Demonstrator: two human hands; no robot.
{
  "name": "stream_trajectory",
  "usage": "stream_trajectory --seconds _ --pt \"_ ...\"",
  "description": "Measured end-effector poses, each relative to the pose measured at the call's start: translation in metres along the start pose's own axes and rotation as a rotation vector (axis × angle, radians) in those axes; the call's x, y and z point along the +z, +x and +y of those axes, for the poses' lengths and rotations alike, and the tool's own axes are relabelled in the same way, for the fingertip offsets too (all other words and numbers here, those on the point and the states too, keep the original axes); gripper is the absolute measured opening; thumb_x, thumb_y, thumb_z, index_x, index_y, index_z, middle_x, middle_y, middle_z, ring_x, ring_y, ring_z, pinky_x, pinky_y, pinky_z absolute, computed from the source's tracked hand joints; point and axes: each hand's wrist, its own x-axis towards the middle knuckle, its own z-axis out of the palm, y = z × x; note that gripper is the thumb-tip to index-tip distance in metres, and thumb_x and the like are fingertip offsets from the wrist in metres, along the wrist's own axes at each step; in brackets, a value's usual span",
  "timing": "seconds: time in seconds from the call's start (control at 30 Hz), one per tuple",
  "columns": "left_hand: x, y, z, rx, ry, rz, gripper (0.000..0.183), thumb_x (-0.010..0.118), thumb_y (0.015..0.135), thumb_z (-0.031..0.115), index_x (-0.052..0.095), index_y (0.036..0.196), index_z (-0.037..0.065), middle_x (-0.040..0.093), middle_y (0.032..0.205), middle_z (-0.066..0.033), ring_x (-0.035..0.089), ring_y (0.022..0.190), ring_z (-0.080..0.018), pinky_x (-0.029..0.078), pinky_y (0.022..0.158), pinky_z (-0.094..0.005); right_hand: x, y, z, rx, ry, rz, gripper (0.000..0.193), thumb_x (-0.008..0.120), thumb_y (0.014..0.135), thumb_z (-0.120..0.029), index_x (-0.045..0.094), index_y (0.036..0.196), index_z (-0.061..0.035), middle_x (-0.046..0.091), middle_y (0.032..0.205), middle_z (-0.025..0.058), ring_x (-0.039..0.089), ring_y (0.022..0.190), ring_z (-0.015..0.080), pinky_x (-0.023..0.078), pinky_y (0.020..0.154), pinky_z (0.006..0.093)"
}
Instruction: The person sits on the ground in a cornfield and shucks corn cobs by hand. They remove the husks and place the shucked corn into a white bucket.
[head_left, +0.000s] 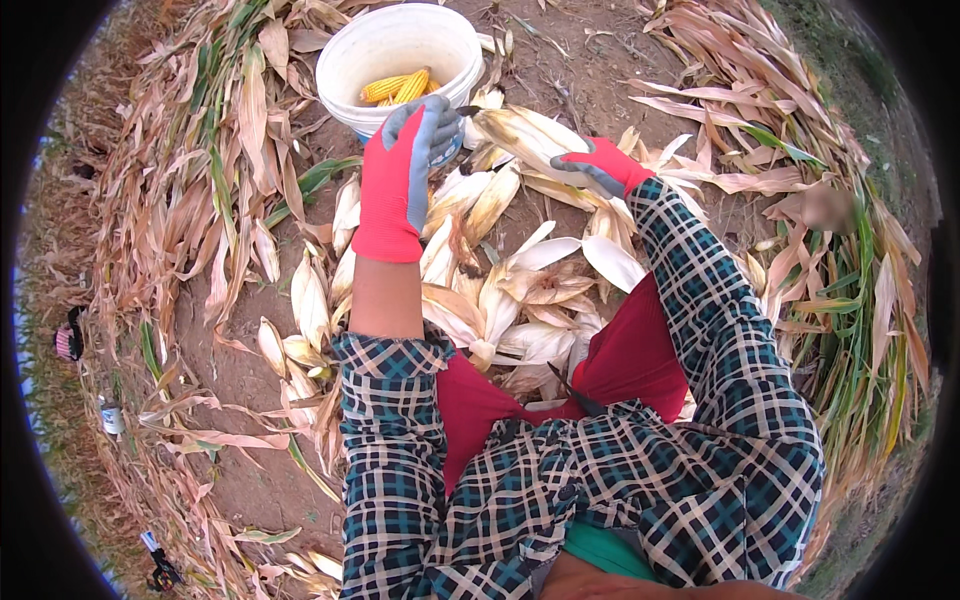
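Observation:
An ear of corn in its pale, dry husk [528, 138] lies across from my right hand toward the bucket. My right hand [603, 166], in a red and grey glove, is closed round its right end. At the dark, dried tip of the ear is my left hand [408, 150], gloved alike, with its fingers loosely curved and somewhat apart. I see nothing held in it; whether it touches the tip I cannot tell. Just beyond stands a white bucket [340, 75] with several yellow husked ears [410, 86] inside. Unhusked ears [490, 205] are heaped below my hands.
Loose husks [545, 285] are spread in front of me over brown soil [260, 390]. Dry corn stalks and leaves [180, 180] are piled along the left, with another pile [850, 270] on the right. A small white container [111, 417] is at the far left.

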Motion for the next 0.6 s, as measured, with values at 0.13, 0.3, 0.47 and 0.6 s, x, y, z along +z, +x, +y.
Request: stream_trajectory --seconds 0.13,0.3,0.47,0.6 --pt "0.022 0.002 -0.034 0.020 0.161 -0.076 0.058 0.065 0.089 0.038 0.053 0.123 -0.007 0.060 0.117 -0.0109 0.056 0.106 -0.0170 0.045 0.093 -0.0301 0.034 -0.041 -0.061 -0.091 0.489 0.133 0.052 0.069 0.085 -0.037 0.057 0.120 -0.0005 0.064 0.104 0.0077 0.059 0.098 0.0130 0.046 0.084 0.0293" --pt "0.057 -0.027 -0.035 -0.118 -0.208 -0.362 0.045 0.066 0.088 0.026 0.054 0.125 0.003 0.062 0.113 -0.0054 0.057 0.103 -0.0133 0.043 0.091 -0.0295 0.070 -0.061 -0.057 -0.381 0.364 0.115 0.051 0.063 0.088 -0.041 0.057 0.119 -0.0007 0.066 0.101 0.0060 0.063 0.088 0.0165 0.049 0.081 0.0336" --pt "0.056 -0.023 -0.049 -0.064 -0.174 -0.300 0.048 0.072 0.081 0.017 0.054 0.123 0.001 0.063 0.111 -0.0052 0.060 0.097 -0.0151 0.048 0.085 -0.0287 0.017 -0.058 -0.064 -0.200 0.026 0.267 0.040 0.063 0.091 -0.025 0.058 0.121 0.0007 0.064 0.108 0.0070 0.060 0.088 0.0123 0.049 0.081 0.0272" --pt "0.051 -0.016 -0.064 0.089 0.333 -0.209 0.073 0.082 0.067 0.028 0.051 0.127 0.001 0.064 0.113 -0.0110 0.062 0.101 -0.0222 0.049 0.087 -0.0335 0.000 -0.059 -0.066 -0.223 0.662 0.304 0.058 0.070 0.085 -0.034 0.051 0.125 0.0031 0.061 0.114 0.0081 0.060 0.096 0.0149 0.049 0.082 0.0271"
